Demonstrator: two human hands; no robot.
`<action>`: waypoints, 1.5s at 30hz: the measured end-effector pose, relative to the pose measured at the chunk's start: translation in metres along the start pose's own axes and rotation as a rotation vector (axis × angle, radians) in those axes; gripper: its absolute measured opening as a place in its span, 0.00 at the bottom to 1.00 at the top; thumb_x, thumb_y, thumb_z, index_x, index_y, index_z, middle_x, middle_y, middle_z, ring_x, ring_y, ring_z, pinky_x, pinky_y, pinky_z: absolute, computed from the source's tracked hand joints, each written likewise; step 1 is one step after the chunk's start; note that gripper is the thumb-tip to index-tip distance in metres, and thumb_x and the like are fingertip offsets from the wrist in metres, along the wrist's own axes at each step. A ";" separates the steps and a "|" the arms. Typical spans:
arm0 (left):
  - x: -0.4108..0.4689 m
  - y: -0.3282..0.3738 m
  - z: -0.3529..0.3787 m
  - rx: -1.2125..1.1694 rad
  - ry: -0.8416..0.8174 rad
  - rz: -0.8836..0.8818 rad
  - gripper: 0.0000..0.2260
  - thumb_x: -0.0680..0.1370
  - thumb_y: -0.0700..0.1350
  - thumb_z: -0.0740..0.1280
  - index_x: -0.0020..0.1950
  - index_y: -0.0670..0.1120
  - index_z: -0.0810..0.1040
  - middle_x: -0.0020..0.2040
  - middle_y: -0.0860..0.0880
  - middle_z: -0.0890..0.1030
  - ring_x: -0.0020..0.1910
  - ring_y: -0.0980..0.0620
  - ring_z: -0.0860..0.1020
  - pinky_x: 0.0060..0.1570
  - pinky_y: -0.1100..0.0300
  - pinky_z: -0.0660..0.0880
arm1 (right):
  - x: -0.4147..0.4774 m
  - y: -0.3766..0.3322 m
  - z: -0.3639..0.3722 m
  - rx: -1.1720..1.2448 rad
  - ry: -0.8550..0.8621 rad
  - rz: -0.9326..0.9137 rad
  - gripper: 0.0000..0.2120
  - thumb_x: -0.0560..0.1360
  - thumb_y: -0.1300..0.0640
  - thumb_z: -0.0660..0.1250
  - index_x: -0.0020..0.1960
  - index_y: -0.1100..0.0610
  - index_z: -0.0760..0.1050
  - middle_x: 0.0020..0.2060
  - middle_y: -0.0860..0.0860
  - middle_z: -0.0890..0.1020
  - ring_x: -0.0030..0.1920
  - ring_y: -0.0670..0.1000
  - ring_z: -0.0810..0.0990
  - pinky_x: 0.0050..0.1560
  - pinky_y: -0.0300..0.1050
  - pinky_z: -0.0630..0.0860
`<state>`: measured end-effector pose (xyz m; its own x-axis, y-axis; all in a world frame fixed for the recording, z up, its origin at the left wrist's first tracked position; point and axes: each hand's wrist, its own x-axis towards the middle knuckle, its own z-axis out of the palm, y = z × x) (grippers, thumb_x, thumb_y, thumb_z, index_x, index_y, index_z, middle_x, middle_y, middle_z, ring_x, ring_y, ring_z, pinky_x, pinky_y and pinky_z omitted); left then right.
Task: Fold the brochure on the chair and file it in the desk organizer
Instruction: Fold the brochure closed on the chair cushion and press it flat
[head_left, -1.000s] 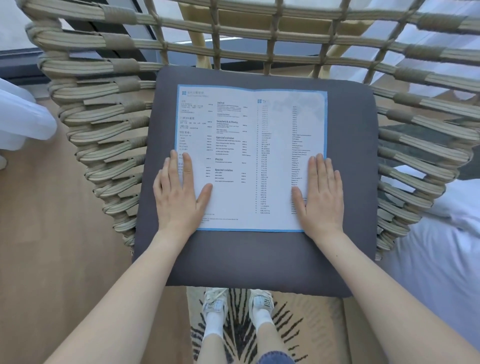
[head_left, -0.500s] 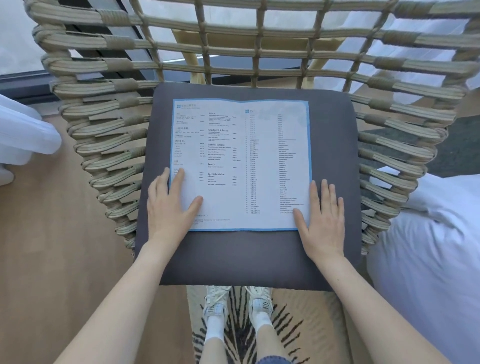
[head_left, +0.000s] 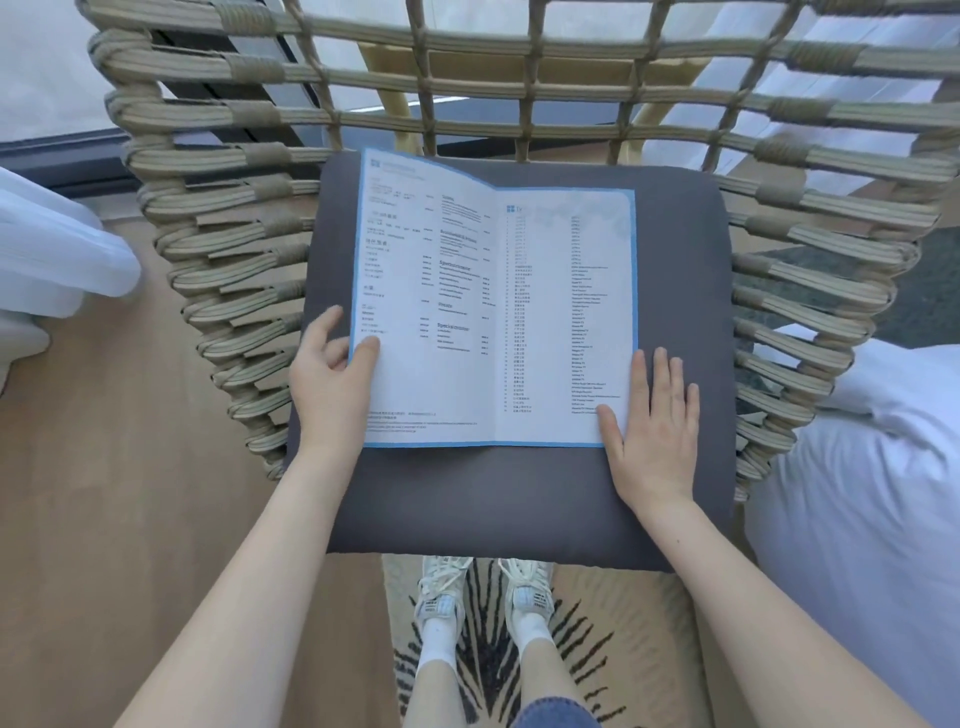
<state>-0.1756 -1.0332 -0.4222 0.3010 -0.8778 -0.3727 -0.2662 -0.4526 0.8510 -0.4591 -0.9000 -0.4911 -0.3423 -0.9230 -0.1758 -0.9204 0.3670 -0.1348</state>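
Bare cushion (head_left: 509, 499) margin around the brochure (head_left: 493, 312); woven chair sides (head_left: 244, 291) hemming both flanks, seemingly close.

The left hand (head_left: 332, 384) grips the left edge of the brochure (head_left: 493, 312), thumb on top of the page and fingers curled beneath the lifted edge. The right hand (head_left: 652, 426) lies flat, palm down, fingers together, on the brochure's lower right corner. Both bare forearms reach forward from below.
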 end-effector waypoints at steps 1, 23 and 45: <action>-0.002 0.005 0.000 -0.010 -0.017 0.016 0.19 0.76 0.39 0.68 0.67 0.47 0.74 0.43 0.56 0.84 0.41 0.63 0.81 0.44 0.69 0.74 | 0.000 0.000 -0.001 0.003 -0.004 0.000 0.33 0.81 0.42 0.48 0.79 0.60 0.54 0.78 0.61 0.58 0.78 0.61 0.53 0.77 0.61 0.51; -0.075 0.061 0.072 -0.081 -0.331 0.170 0.09 0.77 0.40 0.67 0.55 0.51 0.80 0.45 0.50 0.85 0.45 0.50 0.82 0.46 0.56 0.78 | 0.000 -0.002 -0.005 0.024 -0.010 0.001 0.33 0.80 0.42 0.49 0.79 0.61 0.56 0.77 0.62 0.60 0.78 0.61 0.55 0.76 0.61 0.51; -0.101 0.032 0.133 0.510 -0.588 0.458 0.21 0.78 0.52 0.63 0.71 0.52 0.69 0.66 0.52 0.74 0.65 0.54 0.69 0.63 0.58 0.68 | -0.001 0.041 -0.030 0.499 0.099 0.137 0.26 0.82 0.55 0.50 0.78 0.60 0.59 0.77 0.56 0.63 0.78 0.55 0.57 0.76 0.58 0.56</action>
<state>-0.3359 -0.9795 -0.4066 -0.4135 -0.8644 -0.2861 -0.6608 0.0688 0.7474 -0.5018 -0.8876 -0.4671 -0.4918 -0.8602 -0.1351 -0.6723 0.4737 -0.5688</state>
